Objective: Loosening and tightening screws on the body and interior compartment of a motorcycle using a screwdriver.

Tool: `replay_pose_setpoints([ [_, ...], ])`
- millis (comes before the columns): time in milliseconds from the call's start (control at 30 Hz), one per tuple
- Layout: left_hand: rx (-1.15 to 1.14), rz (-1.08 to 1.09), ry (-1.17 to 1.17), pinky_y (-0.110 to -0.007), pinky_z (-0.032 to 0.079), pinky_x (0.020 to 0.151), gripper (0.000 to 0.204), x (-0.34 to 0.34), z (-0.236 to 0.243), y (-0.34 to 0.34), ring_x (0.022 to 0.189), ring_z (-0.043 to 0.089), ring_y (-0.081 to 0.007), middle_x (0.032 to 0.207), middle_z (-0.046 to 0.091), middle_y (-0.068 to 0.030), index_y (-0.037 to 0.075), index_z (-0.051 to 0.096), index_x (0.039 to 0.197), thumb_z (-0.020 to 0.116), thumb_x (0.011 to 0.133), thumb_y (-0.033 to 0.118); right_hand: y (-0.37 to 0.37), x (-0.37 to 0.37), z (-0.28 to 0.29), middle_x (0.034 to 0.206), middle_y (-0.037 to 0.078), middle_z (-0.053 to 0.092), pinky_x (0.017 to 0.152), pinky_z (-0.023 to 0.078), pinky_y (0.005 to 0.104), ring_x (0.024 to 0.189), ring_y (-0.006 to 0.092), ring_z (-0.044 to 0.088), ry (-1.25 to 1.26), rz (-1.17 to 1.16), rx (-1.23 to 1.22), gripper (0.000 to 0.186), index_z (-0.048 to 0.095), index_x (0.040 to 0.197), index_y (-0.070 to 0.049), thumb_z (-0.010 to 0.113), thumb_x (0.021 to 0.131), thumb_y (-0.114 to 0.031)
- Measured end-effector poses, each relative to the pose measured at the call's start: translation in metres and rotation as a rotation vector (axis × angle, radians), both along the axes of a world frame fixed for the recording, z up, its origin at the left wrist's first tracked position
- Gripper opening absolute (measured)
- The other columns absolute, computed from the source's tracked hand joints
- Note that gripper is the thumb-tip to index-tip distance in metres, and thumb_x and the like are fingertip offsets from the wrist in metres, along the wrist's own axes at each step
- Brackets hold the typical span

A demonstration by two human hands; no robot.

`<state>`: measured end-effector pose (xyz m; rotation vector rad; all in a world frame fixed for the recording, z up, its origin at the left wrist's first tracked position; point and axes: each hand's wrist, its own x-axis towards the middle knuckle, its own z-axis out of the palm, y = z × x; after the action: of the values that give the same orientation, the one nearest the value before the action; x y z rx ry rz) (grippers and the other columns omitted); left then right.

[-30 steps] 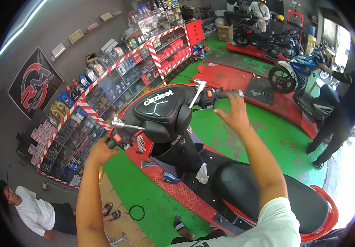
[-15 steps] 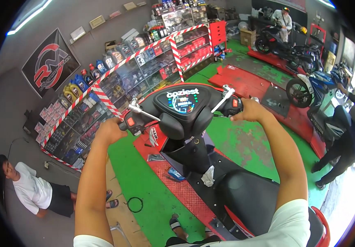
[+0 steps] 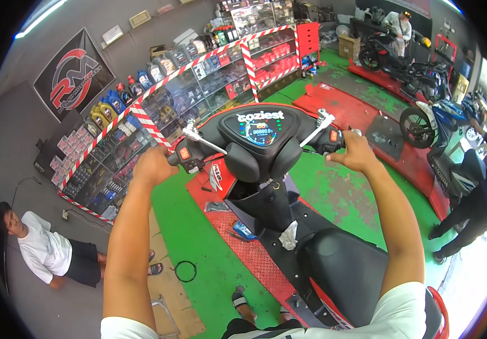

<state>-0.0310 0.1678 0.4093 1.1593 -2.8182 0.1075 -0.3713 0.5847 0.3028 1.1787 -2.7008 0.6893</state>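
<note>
A red and black scooter (image 3: 339,260) stands in front of me. My left hand (image 3: 154,165) is wrapped round its left handlebar grip, beside a switch box with an orange button (image 3: 184,152). Round the right grip my right hand (image 3: 355,152) is closed, next to another switch box (image 3: 334,136). Most of both grips is hidden by my hands. Between them the dashboard (image 3: 260,129) is lit with a coloured dial. Two black mirrors (image 3: 242,161) are folded inward on silver stems. A crumpled whitish wad (image 3: 289,235) rests in front of the black seat (image 3: 339,263).
The scooter stands over a red ramp (image 3: 226,229) holding a blue bottle (image 3: 244,229) and tools. Glass shelves (image 3: 181,96) with striped edging line the left. One person (image 3: 45,246) stands at left, another (image 3: 469,198) at right beside parked motorcycles. A black loop (image 3: 185,271) lies on green floor.
The dashboard's dial display looks different. My view has shifted slightly, and the handlebars appear a little farther right. Both hands stay on the grips.
</note>
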Motion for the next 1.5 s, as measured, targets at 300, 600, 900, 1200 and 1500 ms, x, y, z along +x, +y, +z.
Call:
replay_pose_setpoints([
  [300,-0.005,-0.013,0.003,-0.048,0.057,0.085,0.044,-0.001,-0.002,-0.002,0.100,0.070,-0.0398,0.107,0.077,-0.0158,0.005,0.074,0.107,0.073,0.070,0.028,0.002,-0.005,-0.014,0.110,0.018,0.069,0.094,0.046,0.0501,0.102,0.0406,0.063,0.029,0.003,0.027,0.065,0.062,0.113,-0.002,0.085,0.075,-0.049],
  [600,0.005,-0.026,0.002,-0.048,0.057,0.085,0.046,-0.001,-0.005,-0.006,0.100,0.070,-0.0396,0.108,0.077,-0.0153,0.005,0.074,0.109,0.073,0.070,0.029,0.001,-0.003,-0.024,0.105,0.021,0.070,0.094,0.048,0.0487,0.100,0.0414,0.065,0.118,0.007,-0.037,0.066,0.063,0.104,0.001,0.085,0.075,-0.055],
  [900,0.036,-0.074,-0.011,-0.046,0.057,0.087,0.057,0.001,-0.015,-0.027,0.103,0.071,-0.0386,0.115,0.077,-0.0146,0.007,0.073,0.121,0.072,0.071,0.032,0.003,-0.025,0.012,0.110,0.017,0.070,0.090,0.050,0.0470,0.101,0.0390,0.065,-0.174,0.139,0.155,0.063,0.066,0.117,-0.001,0.089,0.071,-0.036],
  [1200,0.101,-0.145,-0.001,-0.045,0.056,0.089,0.070,0.000,-0.019,-0.038,0.107,0.071,-0.0365,0.121,0.076,-0.0142,0.009,0.068,0.135,0.072,0.070,0.034,-0.004,-0.036,0.011,0.098,0.014,0.077,0.082,0.055,0.0432,0.088,0.0362,0.070,-0.202,0.079,0.231,0.048,0.072,0.109,-0.003,0.087,0.066,-0.020],
  [1500,0.118,-0.124,-0.024,-0.044,0.056,0.089,0.070,-0.003,-0.018,-0.042,0.104,0.071,-0.0362,0.119,0.077,-0.0132,0.010,0.069,0.135,0.072,0.069,0.034,-0.004,-0.030,0.009,0.087,0.013,0.076,0.075,0.055,0.0409,0.076,0.0334,0.067,-0.248,0.087,0.140,0.040,0.074,0.102,-0.002,0.083,0.066,-0.018],
])
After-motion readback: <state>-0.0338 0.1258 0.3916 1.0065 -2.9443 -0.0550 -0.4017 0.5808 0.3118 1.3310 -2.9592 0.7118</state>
